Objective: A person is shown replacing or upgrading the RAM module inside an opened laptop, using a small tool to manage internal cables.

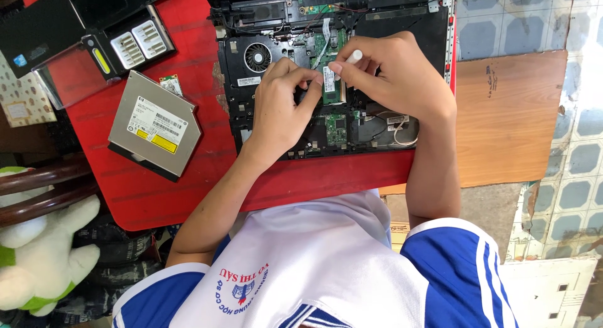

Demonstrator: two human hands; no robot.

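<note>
An opened black laptop base (377,26) lies on a red table (169,183), its fan (257,57) and green boards exposed. My left hand (279,108) rests on the middle of the base, fingertips pinching at a green memory module (331,83). My right hand (392,74) holds a small white stick-like tool (352,57) between thumb and forefinger, its tip over the same module. Both hands meet above that module and hide much of it.
A silver optical drive (154,124) lies on the table to the left, a small green card (171,84) above it. A black cover panel (81,26) sits at top left. A wooden board (509,114) is at the right, a plush toy (44,252) at lower left.
</note>
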